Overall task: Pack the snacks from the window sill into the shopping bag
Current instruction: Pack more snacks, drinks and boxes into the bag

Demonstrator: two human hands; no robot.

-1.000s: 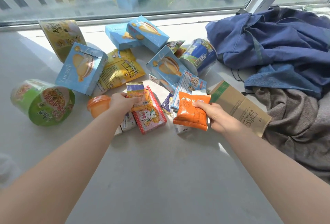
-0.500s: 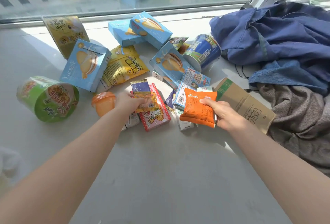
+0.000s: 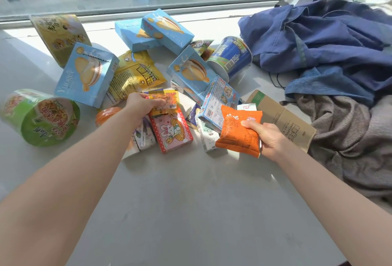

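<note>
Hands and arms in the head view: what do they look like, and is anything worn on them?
The left hand and right hand are bare: no gloves, and no ring shows on them. The left forearm and right forearm are bare too, as far as the picture reaches: no sleeves, watch, bracelet or markings.

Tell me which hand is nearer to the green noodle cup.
Left. The left hand lies right of the green noodle cup; the right hand, gripping an orange packet, lies much farther right.

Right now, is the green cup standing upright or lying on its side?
On its side. The green cup lies on the sill, with its round printed lid turned sideways toward the camera rather than facing up.
</note>
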